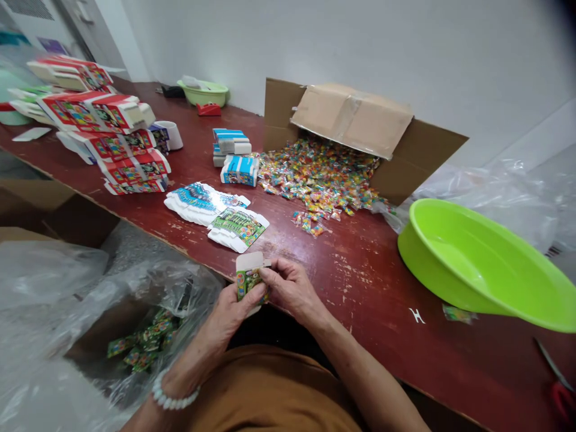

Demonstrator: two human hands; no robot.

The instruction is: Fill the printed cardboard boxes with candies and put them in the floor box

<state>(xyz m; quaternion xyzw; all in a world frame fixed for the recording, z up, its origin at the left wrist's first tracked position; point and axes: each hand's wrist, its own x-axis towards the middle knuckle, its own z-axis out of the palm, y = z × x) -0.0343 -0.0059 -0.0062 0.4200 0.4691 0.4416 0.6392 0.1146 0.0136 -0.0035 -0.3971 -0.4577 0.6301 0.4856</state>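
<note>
Across the red wooden table (369, 270), a lime-green plastic basin (472, 258) leans tilted toward the right end, and an opened cardboard carton (360, 120) lies by the far edge behind a spread of wrapped candies (319, 180). At the near edge, my left hand (229, 315) and right hand (290, 288) grip a small printed paperboard box (248, 277), which looks half-folded, its white flap upright.
</note>
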